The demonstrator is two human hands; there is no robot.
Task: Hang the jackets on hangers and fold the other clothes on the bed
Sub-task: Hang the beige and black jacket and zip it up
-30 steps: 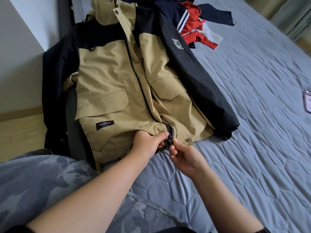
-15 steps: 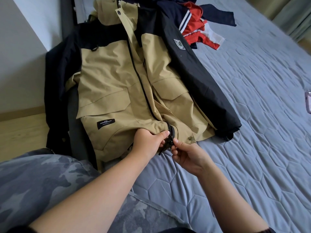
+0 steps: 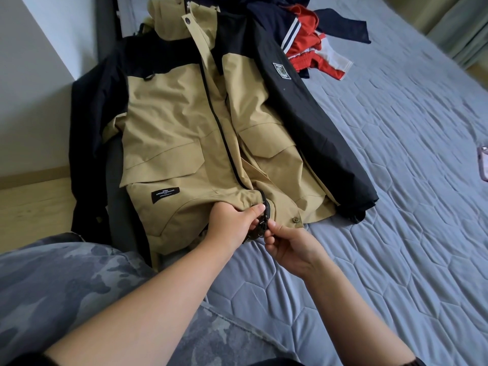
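**A:** How's the grip?

**B:** Both grips are closed. The left hand [image 3: 232, 223] pinches the hem of the tan and black jacket [image 3: 184, 128] right beside the zipper [image 3: 264, 210]. The right hand [image 3: 287, 244] pinches the zipper's bottom end, and its fingertips touch the left hand's.

**A:** Where does the jacket lie?

**B:** It lies flat and front-up on the bed [image 3: 396, 207], running from the middle of the view toward 11 o'clock. One dark sleeve hangs over the bed's edge at 9 o'clock.

**A:** So how far along is the job?

**B:** Early, I'd judge. No hanger is in view, so this jacket isn't hung yet. The hands cover the slider, so I can't tell whether the zipper is being joined or undone. Above them the black line looks closed.

**A:** And the rest?

**B:** A pile of clothes [image 3: 303, 40], navy, red and white, sits crumpled at 1 o'clock. None of it is folded. That all looks left to do, after this jacket gets its hanger.

**A:** Anything else about?

**B:** A phone [image 3: 483, 167] at 3 o'clock, and camouflage cloth [image 3: 66, 281] at 8 o'clock.
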